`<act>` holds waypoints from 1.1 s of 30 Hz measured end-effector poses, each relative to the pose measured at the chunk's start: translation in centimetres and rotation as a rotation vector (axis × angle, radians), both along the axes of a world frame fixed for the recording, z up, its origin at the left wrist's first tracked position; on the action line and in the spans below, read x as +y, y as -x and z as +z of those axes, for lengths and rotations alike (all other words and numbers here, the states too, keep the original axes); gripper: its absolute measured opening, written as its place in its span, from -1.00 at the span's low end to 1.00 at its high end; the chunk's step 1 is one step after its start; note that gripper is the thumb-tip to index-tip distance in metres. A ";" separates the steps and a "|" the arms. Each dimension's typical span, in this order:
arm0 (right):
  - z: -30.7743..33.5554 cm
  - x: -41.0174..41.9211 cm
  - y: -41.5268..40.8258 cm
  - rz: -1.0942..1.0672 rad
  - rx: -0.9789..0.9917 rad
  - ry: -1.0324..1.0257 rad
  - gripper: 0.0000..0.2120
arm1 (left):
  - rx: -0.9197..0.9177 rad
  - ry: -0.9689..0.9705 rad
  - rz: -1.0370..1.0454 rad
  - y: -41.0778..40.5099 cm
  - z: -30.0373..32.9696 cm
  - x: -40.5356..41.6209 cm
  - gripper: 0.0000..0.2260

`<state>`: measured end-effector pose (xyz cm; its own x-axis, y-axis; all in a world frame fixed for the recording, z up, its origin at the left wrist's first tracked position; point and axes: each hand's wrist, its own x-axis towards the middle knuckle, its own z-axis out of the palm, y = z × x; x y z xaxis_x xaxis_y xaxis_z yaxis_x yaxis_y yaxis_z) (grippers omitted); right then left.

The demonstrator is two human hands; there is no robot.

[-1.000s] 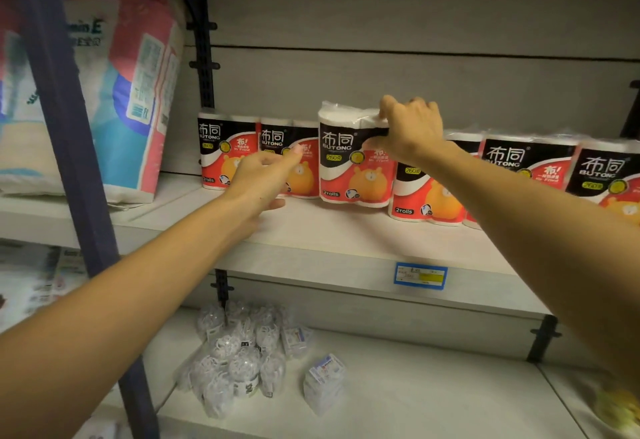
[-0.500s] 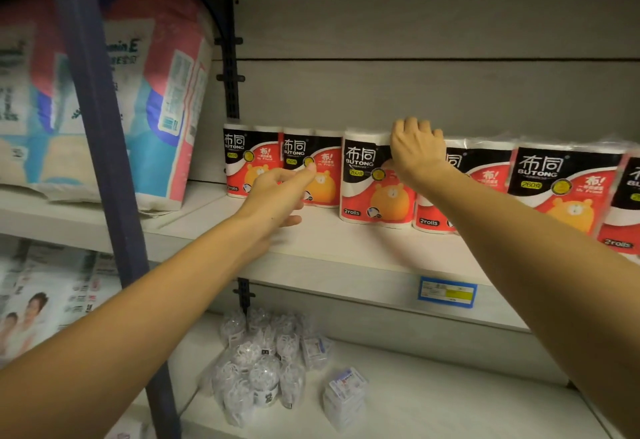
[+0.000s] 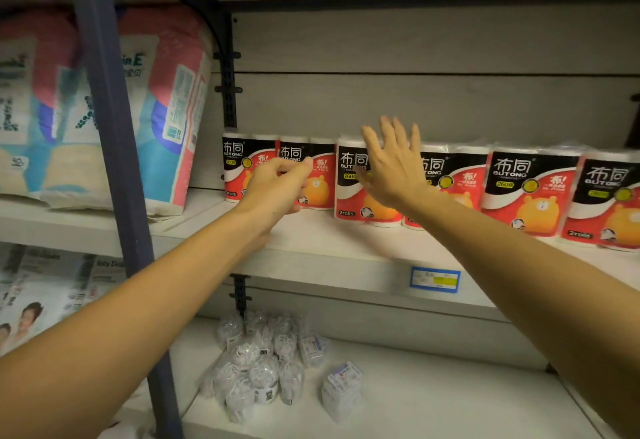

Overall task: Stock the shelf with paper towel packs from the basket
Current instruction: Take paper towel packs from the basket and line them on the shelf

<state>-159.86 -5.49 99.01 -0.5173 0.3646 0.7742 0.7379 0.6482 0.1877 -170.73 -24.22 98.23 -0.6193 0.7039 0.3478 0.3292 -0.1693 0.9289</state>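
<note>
Several red, black and white paper towel packs stand in a row on the grey shelf (image 3: 346,251). My right hand (image 3: 391,164) is in front of the third pack (image 3: 353,192), fingers straight and spread, holding nothing. My left hand (image 3: 277,185) hovers in front of the second pack (image 3: 322,175), fingers loosely curled with thumb and fingertips close together; nothing shows between them. The first pack (image 3: 239,161) stands at the row's left end. More packs (image 3: 526,185) continue to the right. The basket is out of view.
A dark upright post (image 3: 114,168) rises at the left, in front of large diaper bags (image 3: 166,102). A blue price tag (image 3: 435,278) sits on the shelf edge. Small clear-wrapped items (image 3: 263,366) lie on the lower shelf.
My right hand has let go of the top of the third pack and spread its fingers. The third pack now stands in line with the row. My left hand stayed by the second pack.
</note>
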 end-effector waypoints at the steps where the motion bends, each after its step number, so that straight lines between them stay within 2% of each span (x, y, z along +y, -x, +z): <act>1: -0.4 -0.9 0.3 0.100 0.073 -0.110 -0.55 | 0.023 -0.015 0.000 -0.1 0.0 -0.3 -0.82; 3: -1.2 -3.1 0.7 0.245 0.206 -0.325 -0.83 | 0.084 -0.037 0.005 -0.3 -0.4 -0.9 -0.87; 5: -1.8 -5.8 1.0 0.375 0.272 -0.427 -0.87 | 0.134 -0.058 0.005 -0.2 -1.1 -1.4 -0.89; 7: -2.5 -8.7 1.4 0.481 0.287 -0.411 -0.87 | 0.187 -0.073 -0.001 0.0 -1.7 -2.0 -0.89; 11: -4.3 -13.6 2.3 0.535 0.335 -0.170 -0.87 | 0.301 -0.126 0.008 0.9 -3.3 -3.8 -0.85; 15: -7.2 -16.7 2.8 0.527 0.439 0.090 -0.86 | 0.265 -0.169 0.010 2.6 -6.8 -6.4 -0.88; 18: -11.5 -18.7 3.0 0.517 0.428 0.216 -0.86 | 0.249 -0.141 0.001 4.1 -11.4 -8.4 -0.89; 23: -22.5 -21.8 2.9 0.493 0.399 0.306 -0.87 | 0.204 -0.017 -0.066 5.5 -22.1 -10.6 -0.90; 28: -35.5 -23.2 1.3 0.358 0.315 0.583 -0.85 | 0.119 0.213 -0.082 5.1 -34.5 -12.8 -0.91; 33: -48.1 -23.1 -1.7 0.240 0.211 0.763 -0.77 | 0.034 0.399 -0.085 4.1 -46.9 -15.1 -0.85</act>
